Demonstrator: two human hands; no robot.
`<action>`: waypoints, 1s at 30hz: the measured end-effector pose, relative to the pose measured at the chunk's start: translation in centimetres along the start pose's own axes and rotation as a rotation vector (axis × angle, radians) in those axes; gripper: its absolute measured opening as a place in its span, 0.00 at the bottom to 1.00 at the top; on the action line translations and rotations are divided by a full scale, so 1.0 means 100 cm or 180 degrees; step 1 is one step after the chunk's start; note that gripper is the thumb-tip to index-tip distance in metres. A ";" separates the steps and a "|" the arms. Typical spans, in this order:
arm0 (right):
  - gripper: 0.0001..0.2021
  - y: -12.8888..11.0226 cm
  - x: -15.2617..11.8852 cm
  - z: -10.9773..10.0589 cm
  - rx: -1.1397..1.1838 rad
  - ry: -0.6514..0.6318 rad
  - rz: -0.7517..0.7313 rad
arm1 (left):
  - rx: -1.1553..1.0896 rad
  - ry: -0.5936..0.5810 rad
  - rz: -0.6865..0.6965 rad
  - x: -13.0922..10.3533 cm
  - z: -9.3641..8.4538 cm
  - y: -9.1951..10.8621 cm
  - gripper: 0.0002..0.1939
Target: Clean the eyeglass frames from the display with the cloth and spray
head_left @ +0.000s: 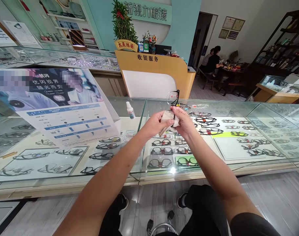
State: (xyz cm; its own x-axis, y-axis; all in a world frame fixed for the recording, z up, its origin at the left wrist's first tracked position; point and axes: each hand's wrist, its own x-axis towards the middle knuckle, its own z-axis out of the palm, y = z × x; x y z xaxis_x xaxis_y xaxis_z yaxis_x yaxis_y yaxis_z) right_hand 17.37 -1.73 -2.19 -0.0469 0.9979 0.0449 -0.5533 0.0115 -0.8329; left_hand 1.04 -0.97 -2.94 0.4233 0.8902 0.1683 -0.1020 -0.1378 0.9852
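Above the glass display case (129, 156), my two hands meet around a pale cloth and a pair of eyeglasses. My left hand (154, 124) is closed on the cloth (167, 117), its thumb pressing from the near side. Fingers of my right hand (183, 120) are closed on the eyeglasses (178, 95), whose clear round lens and black rim stick up beyond the fingertips. A dark temple arm runs down against the cloth; the rest of the eyeglasses is hidden by cloth and fingers. To the left, a white spray bottle (130, 110) stands on the glass top.
A large printed card stand (85, 126) occupies the case top at left. Under the glass lie rows of eyeglasses (161, 150). Beyond stands a wooden service counter (154, 62) with plants. Two people (213, 60) sit at a table at back right. A stool base (163, 226) shows between my legs.
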 end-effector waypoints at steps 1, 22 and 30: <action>0.28 0.000 -0.001 0.001 0.0034 0.0002 0.0018 | -0.0033 0.0048 0.0010 0.000 0.002 -0.001 0.28; 0.22 0.000 -0.002 0.003 0.0082 -0.0079 -0.0261 | -0.0704 -0.0145 -0.0127 0.007 -0.006 -0.009 0.30; 0.21 0.001 -0.003 0.002 0.0013 -0.0066 -0.0130 | -0.0720 0.0197 -0.0219 0.008 0.000 -0.010 0.31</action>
State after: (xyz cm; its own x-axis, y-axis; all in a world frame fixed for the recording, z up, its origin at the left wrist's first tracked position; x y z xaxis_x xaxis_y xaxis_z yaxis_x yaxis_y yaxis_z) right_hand 17.13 -2.09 -2.16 -0.0413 0.9951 0.0902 -0.5583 0.0519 -0.8280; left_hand 1.50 -0.13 -3.77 0.3808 0.9201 0.0920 -0.2767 0.0185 0.9608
